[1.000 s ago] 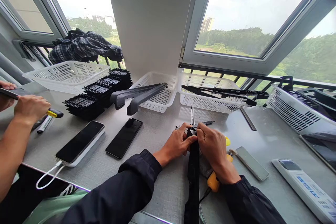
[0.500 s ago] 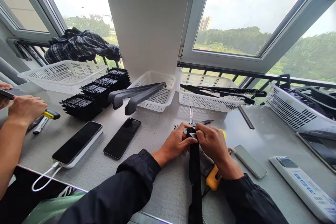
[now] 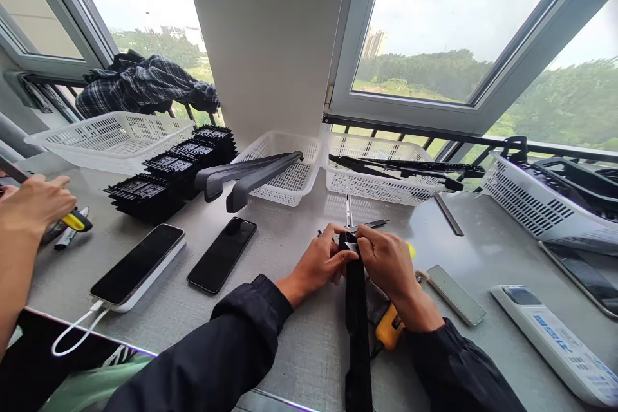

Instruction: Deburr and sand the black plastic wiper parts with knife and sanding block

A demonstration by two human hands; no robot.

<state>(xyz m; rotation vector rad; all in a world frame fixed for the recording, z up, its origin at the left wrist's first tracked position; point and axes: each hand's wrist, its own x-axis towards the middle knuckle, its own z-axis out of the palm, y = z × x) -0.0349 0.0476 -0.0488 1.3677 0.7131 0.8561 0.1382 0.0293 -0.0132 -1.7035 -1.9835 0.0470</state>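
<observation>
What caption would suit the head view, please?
The left hand and right hand pinch the far end of a black strip.

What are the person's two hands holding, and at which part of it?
The left hand and the right hand both grip a long black strip at its far end, pinching the tip.

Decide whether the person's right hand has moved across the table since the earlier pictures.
No. The right hand, pinching the black strip, keeps its place left of the flat metal bar; only the view shifted.
</observation>
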